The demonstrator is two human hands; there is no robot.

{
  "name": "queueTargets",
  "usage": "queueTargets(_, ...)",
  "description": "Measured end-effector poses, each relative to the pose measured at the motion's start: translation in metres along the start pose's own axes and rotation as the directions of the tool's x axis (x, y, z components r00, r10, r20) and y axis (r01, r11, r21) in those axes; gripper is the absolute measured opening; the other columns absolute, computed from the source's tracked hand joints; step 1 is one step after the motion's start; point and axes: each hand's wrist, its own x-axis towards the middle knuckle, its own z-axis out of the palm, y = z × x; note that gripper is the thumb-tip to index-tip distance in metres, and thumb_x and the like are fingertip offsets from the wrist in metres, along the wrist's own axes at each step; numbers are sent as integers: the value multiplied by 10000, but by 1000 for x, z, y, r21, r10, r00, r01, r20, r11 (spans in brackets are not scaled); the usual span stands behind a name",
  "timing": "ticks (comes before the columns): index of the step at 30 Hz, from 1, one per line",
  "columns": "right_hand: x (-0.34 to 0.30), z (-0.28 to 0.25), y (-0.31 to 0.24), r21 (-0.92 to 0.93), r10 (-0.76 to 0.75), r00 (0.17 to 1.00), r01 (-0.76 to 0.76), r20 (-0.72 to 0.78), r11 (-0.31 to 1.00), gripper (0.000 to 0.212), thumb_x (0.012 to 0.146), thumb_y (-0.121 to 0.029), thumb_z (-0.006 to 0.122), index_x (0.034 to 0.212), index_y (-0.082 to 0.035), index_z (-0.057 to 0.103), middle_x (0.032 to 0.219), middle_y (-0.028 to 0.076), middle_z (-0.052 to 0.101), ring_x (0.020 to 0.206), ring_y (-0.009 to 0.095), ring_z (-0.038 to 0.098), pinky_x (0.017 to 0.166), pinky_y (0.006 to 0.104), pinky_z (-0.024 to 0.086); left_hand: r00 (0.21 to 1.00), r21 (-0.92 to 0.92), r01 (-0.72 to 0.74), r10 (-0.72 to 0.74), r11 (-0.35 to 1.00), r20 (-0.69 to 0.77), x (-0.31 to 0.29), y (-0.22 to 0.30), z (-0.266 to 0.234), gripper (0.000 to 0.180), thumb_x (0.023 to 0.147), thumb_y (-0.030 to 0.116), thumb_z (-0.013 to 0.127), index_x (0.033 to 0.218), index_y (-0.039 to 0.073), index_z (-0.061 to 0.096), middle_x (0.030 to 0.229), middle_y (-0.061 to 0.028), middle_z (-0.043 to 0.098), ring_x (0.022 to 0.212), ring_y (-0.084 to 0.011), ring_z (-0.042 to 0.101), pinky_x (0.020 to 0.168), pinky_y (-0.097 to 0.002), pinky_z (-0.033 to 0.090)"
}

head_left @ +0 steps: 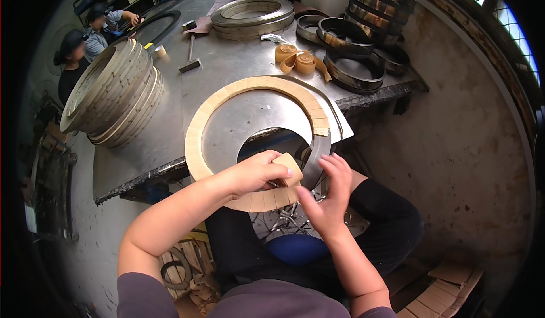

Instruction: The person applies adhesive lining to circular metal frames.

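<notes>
A large metal ring (319, 156), mostly wrapped in tan paper tape (196, 136), lies half on the steel table (170, 131) and juts over its near edge above my lap. My left hand (255, 171) grips a small roll of tan tape (288, 165) against the ring's near side. My right hand (329, 196) is beside it, fingers spread, thumb and fingertips touching the wrapped near edge of the ring below the roll. A bare steel stretch of the ring shows between the roll and the wrapped right side.
A tall stack of wrapped rings (113, 94) stands at the table's left. Bare metal rings (357, 68) pile at the back right, with tape rolls (298, 60) and a hammer (190, 62) between. Two people (85, 40) work at the far left. Concrete wall at right.
</notes>
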Motion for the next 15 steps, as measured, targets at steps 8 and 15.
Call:
queueTargets(8, -55, 36, 42, 278, 492, 802, -585, 338, 762, 319, 759, -48, 687, 1056, 13, 586, 970, 89, 636, 933, 188, 622, 843, 305, 487, 975, 99, 87, -64, 991, -214, 26, -15, -9, 345, 909, 143, 449, 1194, -14, 565, 1095, -142, 631, 1023, -223, 610, 872, -372, 497)
queueTargets(15, -61, 37, 51, 279, 451, 827, -545, 336, 791, 379, 676, -100, 765, 1012, 11, 630, 1054, 133, 656, 956, 241, 645, 829, 340, 501, 952, 582, -51, 216, 812, -218, 37, -28, -8, 305, 894, 97, 483, 1146, -40, 585, 1006, -136, 664, 922, -179, 626, 850, -310, 493)
